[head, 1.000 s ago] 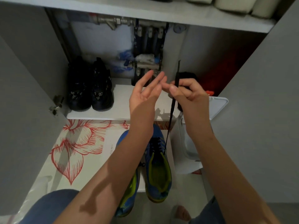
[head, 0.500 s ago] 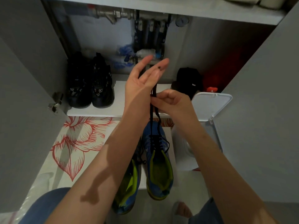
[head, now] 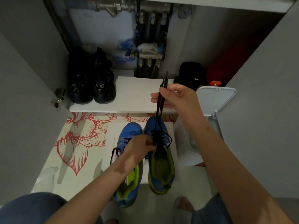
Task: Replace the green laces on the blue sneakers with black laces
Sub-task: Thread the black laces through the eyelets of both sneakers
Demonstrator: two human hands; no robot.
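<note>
The black lace (head: 157, 113) my right hand (head: 176, 97) pinches is flat, matt woven cloth. The blue sneakers (head: 129, 131) look like mesh fabric, possibly synthetic. Pipes (head: 116, 6) at twelve o'clock are shiny metal, and the bin lid (head: 216, 101) at three o'clock is smooth plastic.

This is a home, a storage corner. In the upper middle an open grey cupboard (head: 24, 75) shows metal pipes (head: 123, 6) with valves; black shoes (head: 92, 81) stand on its white shelf (head: 134, 94) at the left. A white bin (head: 216, 99) is at the right, a flowered mat (head: 77, 139) lower left.
</note>
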